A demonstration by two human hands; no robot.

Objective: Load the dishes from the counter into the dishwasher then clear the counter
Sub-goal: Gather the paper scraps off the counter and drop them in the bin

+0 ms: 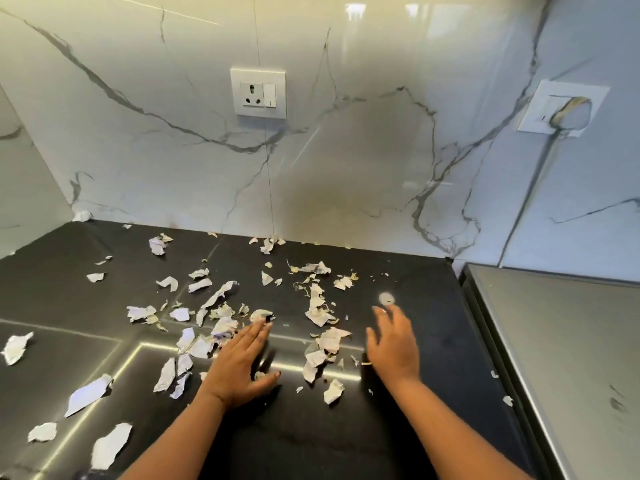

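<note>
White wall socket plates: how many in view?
2. One white socket plate sits on the marble back wall, centre; the other plate on the right-hand wall, a cord plugged in. None looks hidden.

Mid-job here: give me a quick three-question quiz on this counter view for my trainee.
1. True or false: the right hand grips a plate.
2. What litters the black counter? A) torn paper scraps B) forks C) mugs
3. Fill in: on the marble wall above the counter's middle sits a white ____.

Key: 1 false, its fingers are spread and hold nothing; 2 A; 3 socket.
</note>
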